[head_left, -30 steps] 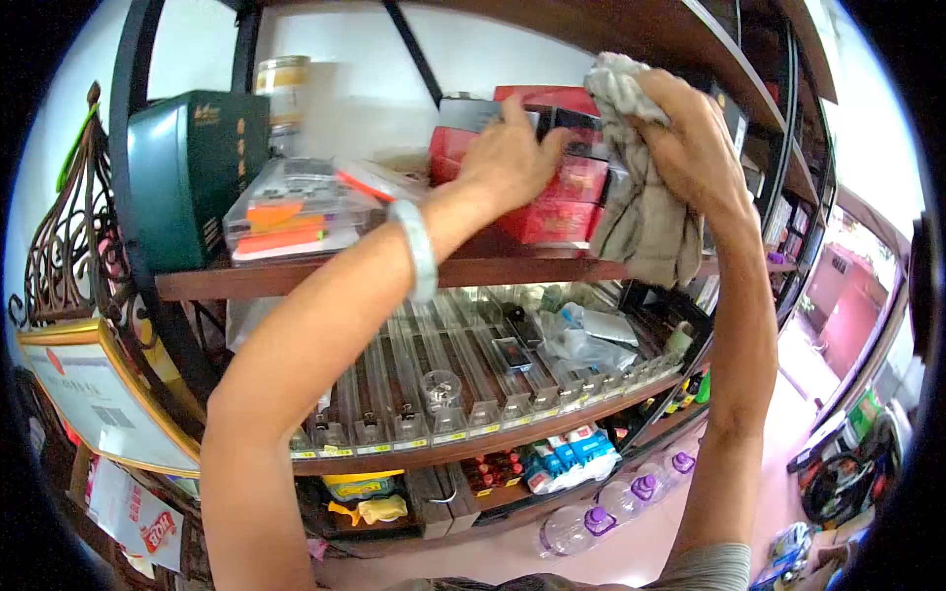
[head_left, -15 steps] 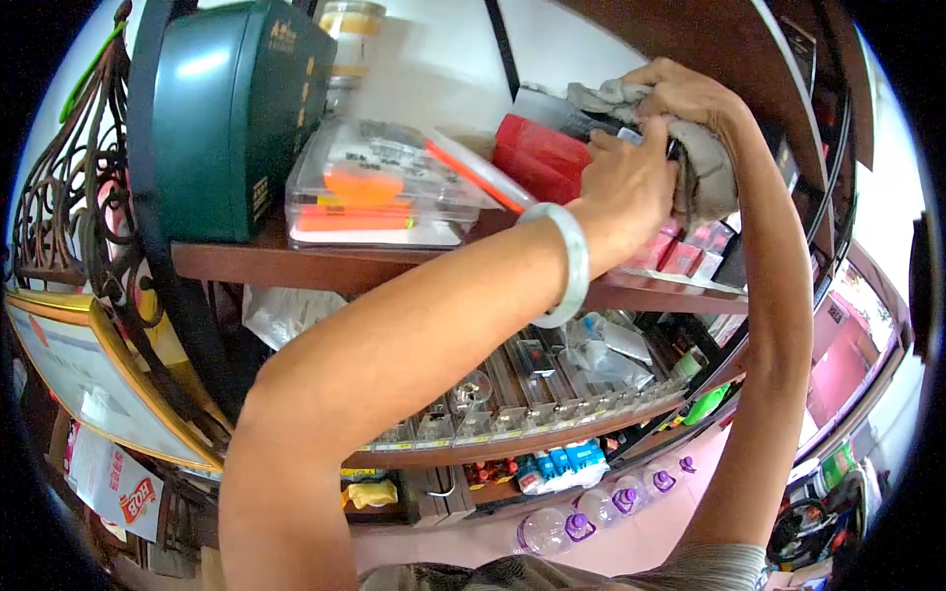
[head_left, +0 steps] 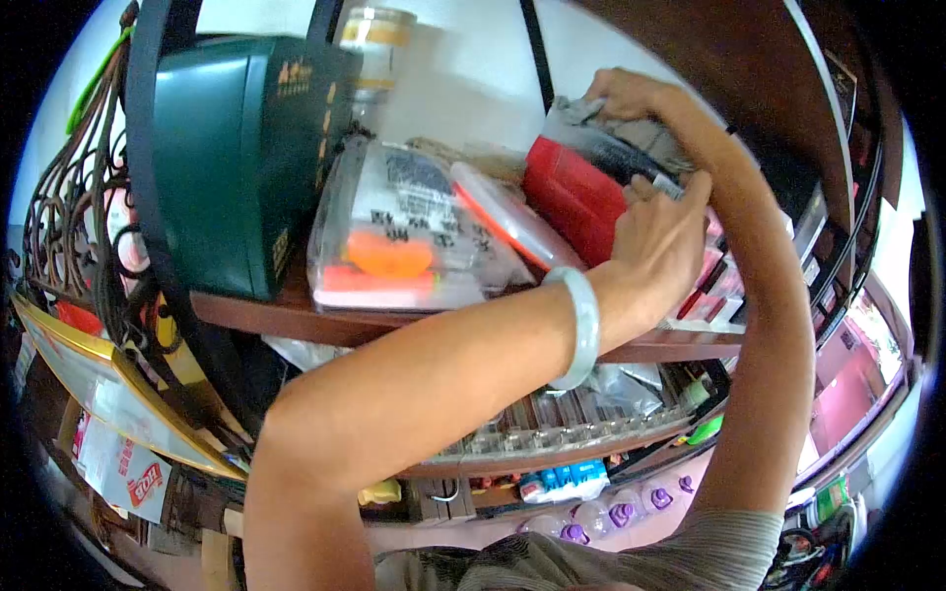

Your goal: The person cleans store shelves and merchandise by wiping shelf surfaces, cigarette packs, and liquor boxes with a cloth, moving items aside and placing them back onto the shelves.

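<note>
My left hand [head_left: 662, 241], with a pale bangle on its wrist, is closed at the near end of a dark packet [head_left: 626, 160] with a small white label. The packet leans among other items on the upper shelf, and a red box [head_left: 572, 195] stands beside it, close to my fingers. Behind it, my right hand [head_left: 631, 96] is closed on a grey cloth [head_left: 662, 138]. The cloth spreads over the packet's back edge, partly hidden by my right hand and forearm. Small pink and red boxes [head_left: 711, 295] sit beyond my left hand.
Left on the shelf [head_left: 266, 320] stand a dark green box [head_left: 212, 167], a jar [head_left: 377, 49] and a clear plastic-wrapped pack [head_left: 394, 217]. An orange-edged case [head_left: 512, 217] leans beside them. Below are a rack of clear compartments [head_left: 552, 428] and purple-capped bottles [head_left: 591, 517].
My right hand has moved left along the back of the packet with the cloth, uncovering the small boxes on the right. My left hand stays by the packet. The view has shifted slightly.
</note>
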Demonstrator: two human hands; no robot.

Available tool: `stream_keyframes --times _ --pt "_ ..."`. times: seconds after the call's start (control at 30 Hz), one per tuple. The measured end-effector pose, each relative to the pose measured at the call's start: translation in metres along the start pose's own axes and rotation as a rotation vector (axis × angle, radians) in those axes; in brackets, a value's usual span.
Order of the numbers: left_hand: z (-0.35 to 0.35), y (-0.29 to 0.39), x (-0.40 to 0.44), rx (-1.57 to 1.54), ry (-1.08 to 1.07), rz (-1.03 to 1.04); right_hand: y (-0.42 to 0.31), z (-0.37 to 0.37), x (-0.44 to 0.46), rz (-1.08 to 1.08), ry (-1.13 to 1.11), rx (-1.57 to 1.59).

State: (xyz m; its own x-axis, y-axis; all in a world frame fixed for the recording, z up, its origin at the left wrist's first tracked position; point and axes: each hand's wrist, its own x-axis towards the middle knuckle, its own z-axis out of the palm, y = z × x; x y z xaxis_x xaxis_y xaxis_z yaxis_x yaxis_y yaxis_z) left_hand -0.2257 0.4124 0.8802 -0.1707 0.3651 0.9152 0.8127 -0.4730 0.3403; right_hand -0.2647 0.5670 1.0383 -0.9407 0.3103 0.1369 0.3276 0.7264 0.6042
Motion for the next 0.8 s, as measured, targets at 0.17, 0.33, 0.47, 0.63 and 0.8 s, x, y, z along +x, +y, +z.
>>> stream_keyframes --times 0.17,0.33,0.47,0.63,0.8 --pt "-0.009 0.006 0.0 0.032 -0.066 -0.02 0.03 0.012 0.02 -0.07 0.382 0.105" --pt "-0.018 0.012 0.002 0.089 -0.165 -0.018 0.036 -0.049 -0.034 -0.075 0.817 0.137" --pt "-0.015 0.015 -0.004 0.376 0.004 0.158 0.018 -0.056 -0.102 -0.314 0.859 -0.332" --pt "0.004 0.025 0.022 0.384 0.048 0.406 -0.001 -0.065 -0.179 -0.336 1.056 -0.743" --pt "0.046 0.048 0.061 0.29 0.044 0.521 0.012 -0.058 -0.195 -0.341 1.292 -0.663"
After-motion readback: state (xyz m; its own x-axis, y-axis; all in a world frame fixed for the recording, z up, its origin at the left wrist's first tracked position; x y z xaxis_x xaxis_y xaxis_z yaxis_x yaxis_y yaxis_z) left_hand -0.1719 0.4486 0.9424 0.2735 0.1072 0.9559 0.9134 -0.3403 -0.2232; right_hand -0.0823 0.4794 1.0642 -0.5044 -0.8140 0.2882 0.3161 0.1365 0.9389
